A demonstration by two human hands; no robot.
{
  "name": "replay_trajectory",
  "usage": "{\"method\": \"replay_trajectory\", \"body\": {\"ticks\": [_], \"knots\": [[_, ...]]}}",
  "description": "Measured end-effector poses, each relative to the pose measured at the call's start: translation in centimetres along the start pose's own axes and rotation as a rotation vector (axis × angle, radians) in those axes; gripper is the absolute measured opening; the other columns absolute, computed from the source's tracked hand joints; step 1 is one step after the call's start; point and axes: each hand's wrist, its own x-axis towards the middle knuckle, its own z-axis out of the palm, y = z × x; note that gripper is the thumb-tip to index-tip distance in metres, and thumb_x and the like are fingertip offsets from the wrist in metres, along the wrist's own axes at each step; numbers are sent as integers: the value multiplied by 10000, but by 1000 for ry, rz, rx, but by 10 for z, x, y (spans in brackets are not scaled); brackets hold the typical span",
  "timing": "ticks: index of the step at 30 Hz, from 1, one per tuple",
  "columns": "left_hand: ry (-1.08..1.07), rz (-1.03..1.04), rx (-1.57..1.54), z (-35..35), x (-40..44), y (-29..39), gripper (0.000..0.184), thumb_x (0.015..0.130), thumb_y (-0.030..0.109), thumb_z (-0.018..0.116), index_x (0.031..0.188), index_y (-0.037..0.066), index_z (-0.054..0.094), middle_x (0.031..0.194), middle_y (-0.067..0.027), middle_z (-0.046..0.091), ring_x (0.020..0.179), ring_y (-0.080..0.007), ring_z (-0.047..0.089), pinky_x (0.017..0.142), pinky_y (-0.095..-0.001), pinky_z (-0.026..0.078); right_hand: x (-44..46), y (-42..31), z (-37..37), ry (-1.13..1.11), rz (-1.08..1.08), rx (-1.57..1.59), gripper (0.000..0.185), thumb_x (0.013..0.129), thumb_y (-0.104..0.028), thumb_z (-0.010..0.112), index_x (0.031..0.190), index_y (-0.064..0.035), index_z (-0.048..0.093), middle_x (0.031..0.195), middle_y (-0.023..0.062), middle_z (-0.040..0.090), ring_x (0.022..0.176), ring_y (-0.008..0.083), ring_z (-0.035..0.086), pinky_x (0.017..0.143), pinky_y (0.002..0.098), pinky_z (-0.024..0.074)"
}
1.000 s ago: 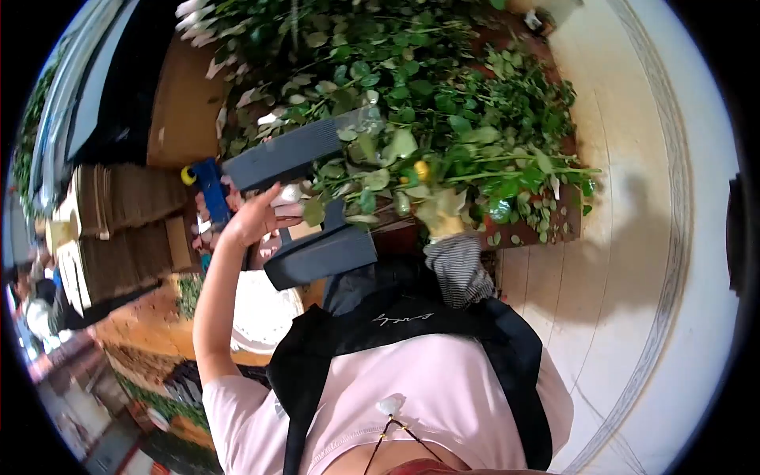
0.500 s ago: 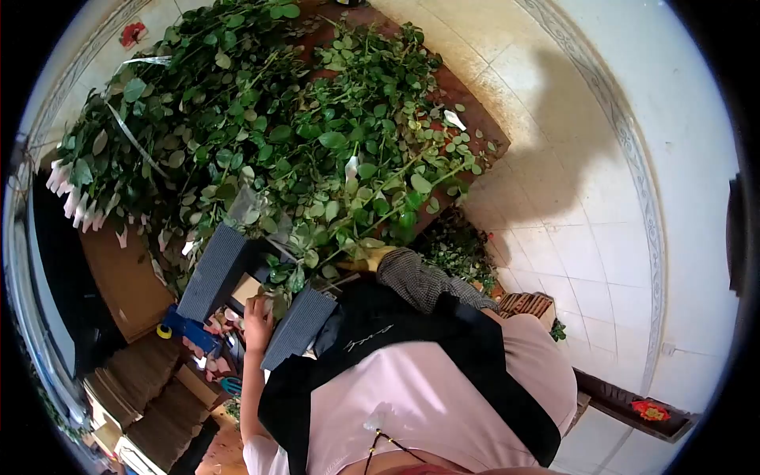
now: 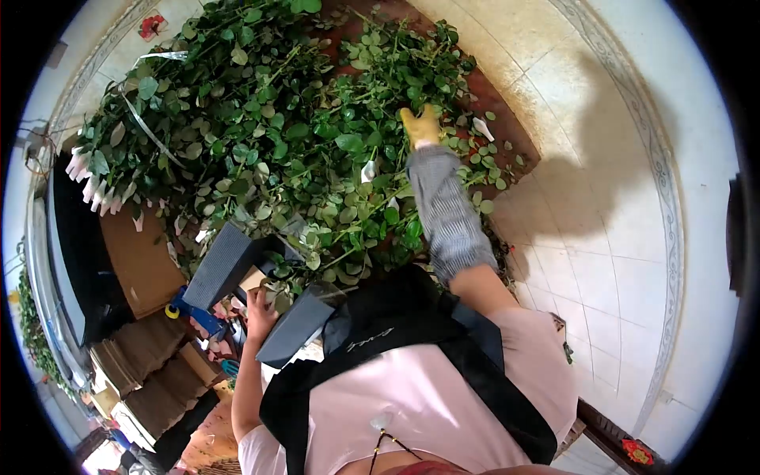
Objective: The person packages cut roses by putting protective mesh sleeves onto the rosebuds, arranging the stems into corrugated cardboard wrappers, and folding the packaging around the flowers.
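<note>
Head view: black apron is covering the wearer's pink shirt, lower centre of the frame. Just beyond the apron, lower left of centre, two grey blocks are sitting with a gap between them: lower block nearer the body, upper block up and to its left. Left hand, bare, is resting at the gap with fingers bent; cannot tell whether it is gripping anything. Blue tool is lying left of that hand, and folded cardboard is standing further into the lower left.

Leafy stems are spreading in a dense heap from the gap up to the top of the frame, covering much of the table. Right hand, in a yellow glove below a grey sleeve, is lying over the heap's upper right part, thumb and forefinger parting; leaves are hiding the tips, so cannot tell whether a stem is in its grasp. Pale tips are hanging at the heap's left edge. Tiled wall is rising at right, bearing a dark shadow.
</note>
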Motion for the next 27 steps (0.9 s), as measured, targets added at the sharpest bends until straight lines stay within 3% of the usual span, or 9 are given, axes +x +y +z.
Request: {"method": "replay_trajectory", "body": {"ticks": [1,2,5,7,10,13,14,20,27], "knots": [[23,-9,-4,6,0,-8,601,689,13,691,1262,-15,513,1173,-232,442,1055,-421,512,868,-436,500,-1,-41,-25,-443,366,-235,830,844,-463,683,1400,84,399,1400,310,469,1257,405,510,1012,453,460],[-11,-38,-13,2,2,-1,581,692,15,689,1244,-15,514,1162,-219,451,1054,-409,511,873,-437,493,-20,-66,-17,-356,480,-334,767,870,-408,665,1404,74,399,1397,308,469,1249,411,516,977,478,496],[40,2,-22,2,1,4,621,679,42,709,1264,2,505,1171,-212,454,1090,-411,492,929,-448,453,-17,-23,7,-224,340,-311,504,819,-150,687,1214,104,504,1097,253,632,953,356,625,830,461,514],[76,16,-17,-4,2,18,633,668,50,717,1263,7,507,1171,-213,457,1096,-412,488,937,-452,446,23,21,1,-585,142,-520,366,849,-177,655,1089,86,572,912,190,668,917,307,612,833,417,496],[77,44,26,-2,1,16,652,647,57,728,1260,14,509,1177,-225,459,1103,-432,464,959,-478,421,12,-21,-54,-225,253,95,409,898,-264,638,1164,37,564,916,121,677,910,255,608,901,378,468],[84,26,8,1,0,10,640,650,69,740,1240,0,503,1181,-237,454,1103,-447,456,958,-489,418,0,-37,-76,-212,210,579,998,900,-468,645,1525,82,93,1443,224,441,1278,309,462,1086,442,348],[88,26,6,1,1,11,640,650,69,740,1240,0,503,1181,-237,454,1103,-447,456,958,-489,418,-19,-79,-84,-148,285,588,577,991,-253,594,1434,26,350,1061,91,639,983,194,606,936,371,463],[80,23,16,-2,-1,12,644,676,109,759,1247,-15,487,1220,-235,451,1123,-447,456,974,-480,417,-31,-127,-95,-8,231,1257,461,976,-155,603,1397,-56,444,1204,123,570,1011,270,604,903,401,571],[72,85,-16,-7,1,21,426,664,-21,645,1062,-60,499,1131,-243,429,1090,-471,446,931,-480,416,-7,-133,-141,-560,66,1546,345,1048,-210,435,1334,-39,522,1049,93,600,848,186,566,788,333,507]]}}
